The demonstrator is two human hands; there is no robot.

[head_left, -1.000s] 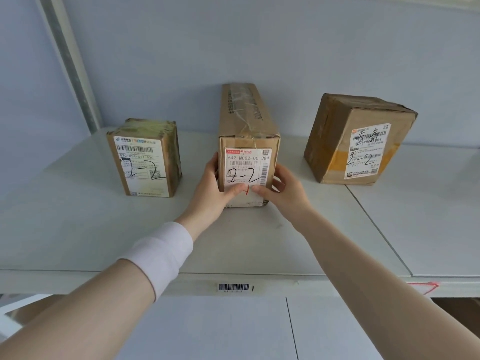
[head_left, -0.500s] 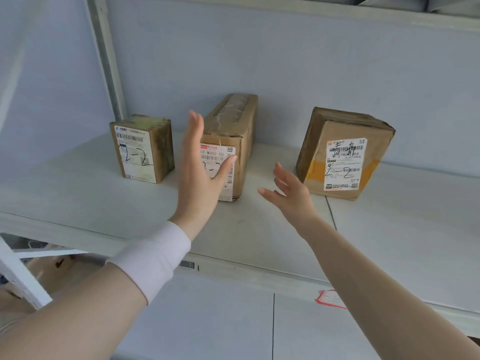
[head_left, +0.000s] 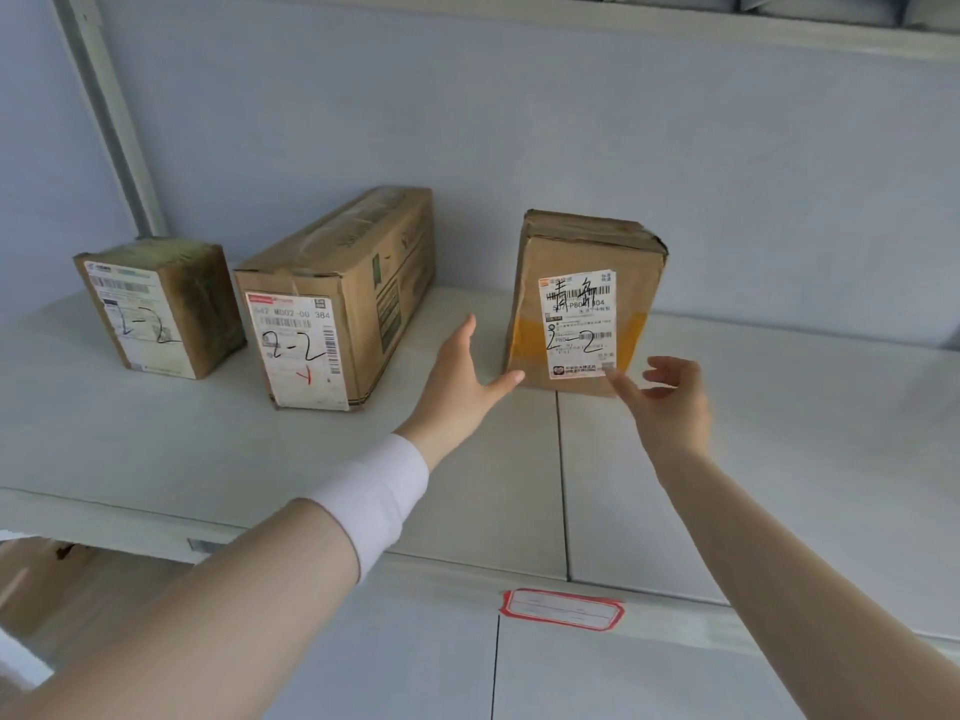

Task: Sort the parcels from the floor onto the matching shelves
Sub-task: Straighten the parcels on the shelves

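Three brown cardboard parcels stand on a white shelf (head_left: 156, 439), each with a label marked "2-2". The small parcel (head_left: 156, 309) is at the left. A long parcel (head_left: 337, 298) lies in the middle, running back toward the wall. The right parcel (head_left: 582, 304) carries yellow tape. My left hand (head_left: 462, 387) hovers with spread fingers just left of the right parcel's lower corner, holding nothing. In front of that parcel's label, my right hand (head_left: 670, 402) has its fingers loosely extended, one fingertip at the label's lower edge.
A grey upright post (head_left: 109, 116) rises at the back left against the pale blue wall. A red-bordered tag (head_left: 563, 609) is stuck on the shelf's front edge. Another shelf edge (head_left: 675, 18) runs overhead. Brown cardboard (head_left: 62, 589) shows below the shelf at the left.
Both hands let go of the middle parcel and moved right to the front of the right parcel. The view has shifted right as well.
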